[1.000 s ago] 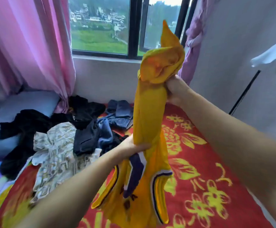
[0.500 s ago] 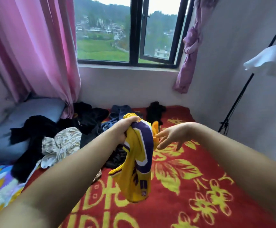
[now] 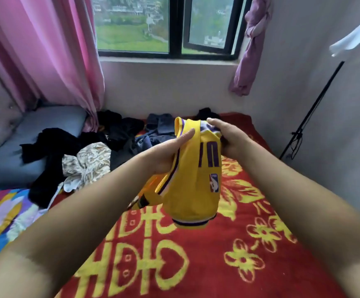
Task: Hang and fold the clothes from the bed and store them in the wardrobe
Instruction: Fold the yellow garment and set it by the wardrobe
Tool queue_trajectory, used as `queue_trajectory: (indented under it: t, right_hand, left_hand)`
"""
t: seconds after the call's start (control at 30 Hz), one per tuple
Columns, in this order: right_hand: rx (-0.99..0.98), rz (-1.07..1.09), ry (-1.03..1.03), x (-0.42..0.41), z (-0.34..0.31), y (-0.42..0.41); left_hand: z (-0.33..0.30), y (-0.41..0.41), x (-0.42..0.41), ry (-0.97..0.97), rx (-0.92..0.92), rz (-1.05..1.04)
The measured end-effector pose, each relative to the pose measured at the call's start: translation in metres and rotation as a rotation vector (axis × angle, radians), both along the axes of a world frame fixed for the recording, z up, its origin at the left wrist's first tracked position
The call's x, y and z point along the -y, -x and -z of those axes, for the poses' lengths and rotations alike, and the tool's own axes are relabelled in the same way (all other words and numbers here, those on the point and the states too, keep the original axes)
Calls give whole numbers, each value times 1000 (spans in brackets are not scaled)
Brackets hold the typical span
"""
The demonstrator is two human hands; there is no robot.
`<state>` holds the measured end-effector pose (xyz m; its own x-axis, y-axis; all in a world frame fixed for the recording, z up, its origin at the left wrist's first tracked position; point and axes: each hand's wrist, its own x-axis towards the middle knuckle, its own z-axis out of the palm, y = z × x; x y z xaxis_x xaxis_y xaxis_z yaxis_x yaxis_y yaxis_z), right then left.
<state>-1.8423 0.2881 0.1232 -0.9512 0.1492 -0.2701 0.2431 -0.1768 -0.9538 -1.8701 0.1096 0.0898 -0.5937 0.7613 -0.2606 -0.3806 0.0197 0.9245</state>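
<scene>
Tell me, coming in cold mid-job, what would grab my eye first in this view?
The yellow jersey in mid-frame, held above the red blanket by both hands: the left hand grips its left side, the right hand its top. Behind it, a pile of dark clothes and a cream patterned garment lie unsorted by the pink curtain.

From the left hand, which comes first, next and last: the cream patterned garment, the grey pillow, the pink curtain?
Measured from the left hand in the head view:
1. Cream patterned garment, on the bed just to its left.
2. Grey pillow, further left by the headboard.
3. Pink curtain, up at the window, farthest.
</scene>
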Motion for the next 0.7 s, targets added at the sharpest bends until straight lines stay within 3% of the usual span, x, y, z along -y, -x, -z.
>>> queue_trajectory:
  t: [0.17, 0.27, 0.33, 0.4, 0.43, 0.47, 0.57, 0.6, 0.7]
  right_hand:
    - [67, -106, 135, -2, 46, -16]
    - [201, -180, 7, 5, 73, -28]
    - [304, -151, -76, 8, 89, -36]
    - [357, -89, -14, 8, 101, -49]
    - [345, -79, 89, 6, 106, -57]
    - [306, -75, 214, 5, 112, -64]
    - [107, -117, 487, 0, 130, -90]
    - [57, -181, 467, 3, 133, -101]
    - [30, -311, 297, 15, 142, -125]
  left_hand:
    - [43, -22, 17, 310, -167, -143]
    - [52, -22, 24, 342, -201, -364]
    - [52, -26, 27, 498, -321, -448]
    - [64, -33, 30, 680, -459, -496]
    - [74, -37, 31, 675, -442, -531]
    - [83, -42, 32, 558, -300, -580]
    - [101, -49, 33, -35, 401, -710]
    - [104, -49, 34, -167, 557, -748]
    - [112, -48, 41, -300, 895, -851]
